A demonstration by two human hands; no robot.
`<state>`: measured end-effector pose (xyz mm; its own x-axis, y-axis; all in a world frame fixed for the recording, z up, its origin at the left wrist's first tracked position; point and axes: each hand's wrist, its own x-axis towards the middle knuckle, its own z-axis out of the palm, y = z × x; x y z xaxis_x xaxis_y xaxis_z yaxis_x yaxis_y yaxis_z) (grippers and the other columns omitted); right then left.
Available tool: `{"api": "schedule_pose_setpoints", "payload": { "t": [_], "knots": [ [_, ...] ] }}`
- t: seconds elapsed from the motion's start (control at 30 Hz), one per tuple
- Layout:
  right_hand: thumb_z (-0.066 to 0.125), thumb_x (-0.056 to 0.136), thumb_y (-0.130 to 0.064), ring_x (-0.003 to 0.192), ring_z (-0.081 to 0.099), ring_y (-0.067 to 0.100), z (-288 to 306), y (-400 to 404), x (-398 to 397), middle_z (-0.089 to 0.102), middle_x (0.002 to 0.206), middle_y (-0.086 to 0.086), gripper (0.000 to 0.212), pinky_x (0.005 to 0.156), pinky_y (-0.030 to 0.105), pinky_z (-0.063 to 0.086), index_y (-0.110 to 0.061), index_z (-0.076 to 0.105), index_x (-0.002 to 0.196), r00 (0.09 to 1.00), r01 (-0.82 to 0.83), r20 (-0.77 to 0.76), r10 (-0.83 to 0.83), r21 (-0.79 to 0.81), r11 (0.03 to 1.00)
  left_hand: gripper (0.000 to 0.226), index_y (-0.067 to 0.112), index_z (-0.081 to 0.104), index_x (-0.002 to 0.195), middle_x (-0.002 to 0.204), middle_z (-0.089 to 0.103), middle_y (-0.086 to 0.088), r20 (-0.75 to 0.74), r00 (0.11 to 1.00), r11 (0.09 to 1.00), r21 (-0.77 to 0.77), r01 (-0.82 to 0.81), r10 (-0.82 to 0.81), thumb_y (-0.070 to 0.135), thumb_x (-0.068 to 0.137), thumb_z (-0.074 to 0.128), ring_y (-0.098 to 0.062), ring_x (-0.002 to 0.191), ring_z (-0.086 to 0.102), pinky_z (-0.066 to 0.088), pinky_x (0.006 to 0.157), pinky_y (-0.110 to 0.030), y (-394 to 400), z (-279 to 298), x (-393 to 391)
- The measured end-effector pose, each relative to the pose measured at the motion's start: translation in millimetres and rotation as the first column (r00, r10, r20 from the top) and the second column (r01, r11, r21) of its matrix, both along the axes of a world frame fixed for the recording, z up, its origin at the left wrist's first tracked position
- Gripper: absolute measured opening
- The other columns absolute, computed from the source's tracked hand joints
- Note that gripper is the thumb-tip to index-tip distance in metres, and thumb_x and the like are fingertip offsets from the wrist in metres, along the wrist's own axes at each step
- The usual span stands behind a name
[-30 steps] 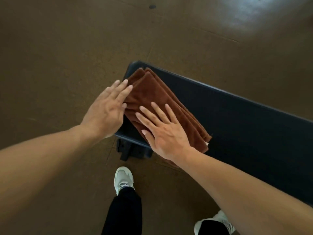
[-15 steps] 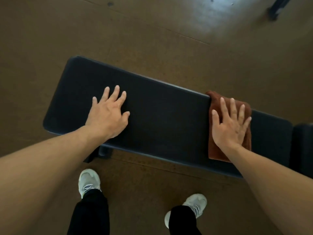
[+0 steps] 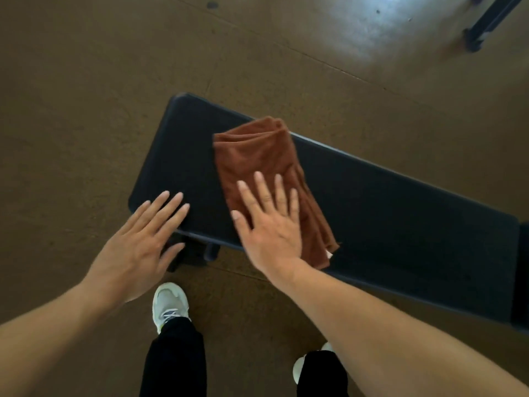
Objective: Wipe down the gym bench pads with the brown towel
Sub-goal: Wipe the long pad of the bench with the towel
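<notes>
A long black bench pad (image 3: 386,213) runs from the middle left to the right edge of the head view. The folded brown towel (image 3: 257,156) lies across its left part. My right hand (image 3: 272,224) presses flat on the near half of the towel, fingers straight and spread. My left hand (image 3: 140,245) is open at the pad's near left corner, fingertips over the pad's edge; whether it touches I cannot tell.
A second black pad (image 3: 522,282) starts at the far right edge. The bench's dark foot (image 3: 194,256) shows under the near left corner. My two white shoes (image 3: 170,305) stand on the brown floor close to the bench. A dark metal frame leg (image 3: 486,24) is at top right.
My right hand has slid the towel from the right part of the pad back to the left part. My left hand has come off the pad's top toward its near left corner.
</notes>
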<state>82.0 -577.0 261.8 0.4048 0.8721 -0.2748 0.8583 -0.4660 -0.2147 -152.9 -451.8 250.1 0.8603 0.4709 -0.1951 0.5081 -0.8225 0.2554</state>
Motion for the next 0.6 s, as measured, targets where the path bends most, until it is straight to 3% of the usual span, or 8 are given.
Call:
{"api": "schedule_pose_setpoints", "payload": {
  "t": [0.1, 0.17, 0.23, 0.33, 0.4, 0.47, 0.53, 0.6],
  "knots": [
    [0.034, 0.106, -0.053, 0.161, -0.001, 0.026, -5.9, 63.1, -62.5, 0.013, 0.173, -0.009, 0.057, 0.127, 0.053, 0.000, -0.042, 0.026, 0.161, 0.967, -0.246, -0.050, 0.250, 0.075, 0.966, 0.071, 0.006, 0.031, 0.157, 0.168, 0.019, -0.007, 0.030, 0.988, 0.988, 0.032, -0.153, 0.152, 0.038, 0.094, 0.039, -0.023, 0.157, 0.013, 0.020, 0.125, -0.051, 19.6, -4.9, -47.0],
    [0.032, 0.107, -0.052, 0.160, -0.007, 0.026, -8.5, 101.3, -98.2, 0.010, 0.173, -0.009, 0.055, 0.126, 0.053, -0.006, -0.041, 0.028, 0.161, 0.902, -0.425, -0.053, 0.429, 0.066, 0.903, 0.072, 0.003, 0.036, 0.154, 0.169, 0.008, 0.002, -0.030, 0.965, 0.964, 0.041, -0.261, 0.262, 0.032, 0.089, 0.045, -0.016, 0.156, 0.006, 0.013, 0.126, -0.045, 40.7, -11.8, -74.8],
    [0.029, 0.109, -0.051, 0.160, -0.012, 0.027, -12.6, 123.9, -115.0, 0.011, 0.173, -0.006, 0.052, 0.124, 0.054, -0.011, -0.039, 0.034, 0.159, 0.840, -0.542, -0.012, 0.542, 0.006, 0.840, 0.067, 0.004, 0.039, 0.152, 0.168, -0.003, 0.007, -0.150, 0.968, 0.979, 0.062, -0.196, 0.203, 0.026, 0.090, 0.052, -0.011, 0.156, -0.002, 0.002, 0.126, -0.036, 59.8, -20.1, -98.1],
    [0.028, 0.109, -0.051, 0.159, -0.012, 0.029, -15.1, 118.4, -110.0, 0.008, 0.174, -0.001, 0.054, 0.125, 0.055, -0.008, -0.038, 0.026, 0.162, 0.813, -0.579, 0.066, 0.579, -0.015, 0.815, 0.070, 0.013, 0.029, 0.159, 0.170, 0.010, -0.004, -0.251, 0.966, 0.997, 0.070, -0.040, 0.056, 0.027, 0.094, 0.052, -0.014, 0.157, -0.004, -0.001, 0.128, -0.036, 62.0, -20.8, -106.3],
    [0.027, 0.110, -0.051, 0.160, -0.010, 0.028, -13.0, 98.8, -97.1, 0.003, 0.174, -0.003, 0.057, 0.126, 0.054, -0.004, -0.038, 0.014, 0.164, 0.818, -0.573, 0.071, 0.570, 0.017, 0.820, 0.063, 0.008, 0.033, 0.156, 0.166, 0.023, -0.006, -0.150, 0.980, 0.991, 0.062, -0.119, 0.127, 0.022, 0.096, 0.043, -0.017, 0.156, 0.008, 0.013, 0.128, -0.045, 53.8, -9.8, -83.6],
    [0.027, 0.110, -0.050, 0.160, -0.007, 0.026, -11.2, 72.7, -76.6, 0.001, 0.174, -0.004, 0.058, 0.126, 0.053, -0.002, -0.038, 0.010, 0.165, 0.843, -0.538, 0.057, 0.536, 0.047, 0.842, 0.056, 0.004, 0.043, 0.148, 0.159, 0.038, -0.012, -0.030, 0.967, 0.967, 0.025, -0.254, 0.255, 0.021, 0.095, 0.049, -0.022, 0.149, 0.028, 0.030, 0.120, -0.056, 41.2, 4.6, -45.8],
    [0.028, 0.109, -0.053, 0.160, -0.006, 0.026, -11.8, 45.9, -55.7, 0.002, 0.174, -0.004, 0.060, 0.127, 0.053, 0.000, -0.038, 0.010, 0.165, 0.870, -0.494, 0.043, 0.492, 0.052, 0.868, 0.057, 0.005, 0.044, 0.147, 0.155, 0.044, -0.017, 0.004, 0.964, 0.964, 0.015, -0.265, 0.265, 0.033, 0.098, 0.044, -0.028, 0.146, 0.038, 0.035, 0.116, -0.058, 26.4, 16.0, -9.5],
    [0.028, 0.109, -0.056, 0.160, -0.008, 0.026, -12.2, 18.3, -31.9, 0.000, 0.174, -0.003, 0.062, 0.127, 0.054, 0.002, -0.037, 0.009, 0.165, 0.888, -0.461, 0.035, 0.459, 0.040, 0.887, 0.061, 0.007, 0.039, 0.152, 0.159, 0.039, -0.015, -0.015, 0.985, 0.985, 0.031, -0.171, 0.171, 0.040, 0.101, 0.035, -0.030, 0.150, 0.033, 0.031, 0.120, -0.055, 8.4, 23.1, 24.9]
  ]
}}
